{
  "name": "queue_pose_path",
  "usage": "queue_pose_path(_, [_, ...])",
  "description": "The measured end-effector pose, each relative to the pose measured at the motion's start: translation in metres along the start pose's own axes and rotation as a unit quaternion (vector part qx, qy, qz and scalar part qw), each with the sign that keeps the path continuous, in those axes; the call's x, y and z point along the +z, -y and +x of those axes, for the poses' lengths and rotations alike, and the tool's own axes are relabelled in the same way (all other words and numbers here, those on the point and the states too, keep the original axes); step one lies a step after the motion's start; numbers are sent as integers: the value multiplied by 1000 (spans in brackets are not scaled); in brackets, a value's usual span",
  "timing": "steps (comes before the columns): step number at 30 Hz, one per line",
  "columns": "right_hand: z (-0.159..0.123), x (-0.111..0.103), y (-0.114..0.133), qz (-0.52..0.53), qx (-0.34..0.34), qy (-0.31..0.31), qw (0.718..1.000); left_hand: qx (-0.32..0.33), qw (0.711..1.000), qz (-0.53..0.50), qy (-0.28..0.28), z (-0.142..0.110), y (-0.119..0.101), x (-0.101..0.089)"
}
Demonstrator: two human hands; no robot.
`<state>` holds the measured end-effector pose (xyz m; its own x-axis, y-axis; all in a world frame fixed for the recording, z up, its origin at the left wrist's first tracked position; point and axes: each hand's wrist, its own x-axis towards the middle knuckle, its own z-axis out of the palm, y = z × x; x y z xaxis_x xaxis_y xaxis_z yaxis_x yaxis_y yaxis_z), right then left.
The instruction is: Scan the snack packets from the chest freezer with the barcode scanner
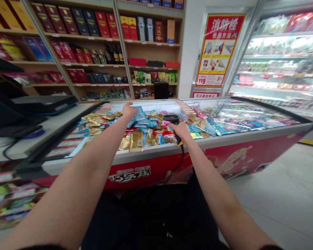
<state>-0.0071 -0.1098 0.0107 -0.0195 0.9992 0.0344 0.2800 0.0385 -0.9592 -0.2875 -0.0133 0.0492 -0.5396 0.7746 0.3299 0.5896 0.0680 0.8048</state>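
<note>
Barcode scanner (172,119) sits in the right hand (181,131), fingers closed around it, just over the front edge of the chest freezer (214,146); the left hand (129,110), fingers open, reaches above foil snack packets (137,140) inside.

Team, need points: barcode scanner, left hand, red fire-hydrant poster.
Handheld barcode scanner (171,119), head view, on its black top end.
Left hand (129,111), head view, on the back of the hand.
Red fire-hydrant poster (219,50), head view, on its panel of instruction pictures.

One head-worn view, close, facing forward and down onto a shop's chest freezer (151,173)
</note>
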Motion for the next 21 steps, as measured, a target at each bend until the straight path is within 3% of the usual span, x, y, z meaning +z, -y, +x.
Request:
queue_pose_path(2, [-3,4,3,-8,-1,5,1000,15,996,84,-15,1,11,-11])
queue_pose_path(5, [-4,8,2,-22,4,13,1000,32,984,175,34,-3,22,-17])
queue_pose_path(8, [-2,9,-3,-34,11,22,999,32,973,215,79,-6,25,-15])
queue_pose_path(10, [0,7,-7,-39,12,21,999,37,973,217,65,-7,22,-12])
queue_pose_path(15, [0,-6,-14,-12,15,-3,1000,52,978,199,25,-10,-1,5])
queue_pose_path(21, [-7,-39,-30,20,28,-39,999,96,981,156,70,-45,-50,55])
